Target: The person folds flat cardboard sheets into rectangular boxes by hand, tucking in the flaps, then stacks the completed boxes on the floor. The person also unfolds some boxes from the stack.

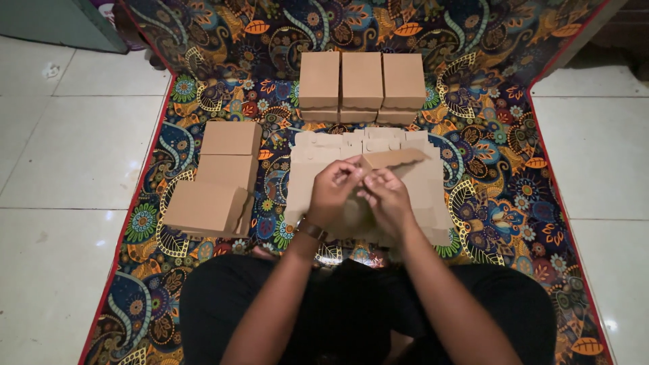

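Note:
Both hands meet over my lap, holding one flat brown cardboard box blank [395,160] lifted above a stack of flat blanks [318,152]. My left hand [334,191] pinches the blank's near edge, and a watch sits on that wrist. My right hand [387,197] grips the same blank just to the right, fingers curled on a flap. The lower part of the held blank is hidden behind my hands.
Three folded brown boxes [362,80] stand in a row at the far side of the patterned mat [487,203]. More folded boxes [220,177] lie in a line to the left. White floor tiles [67,155] border the mat on both sides.

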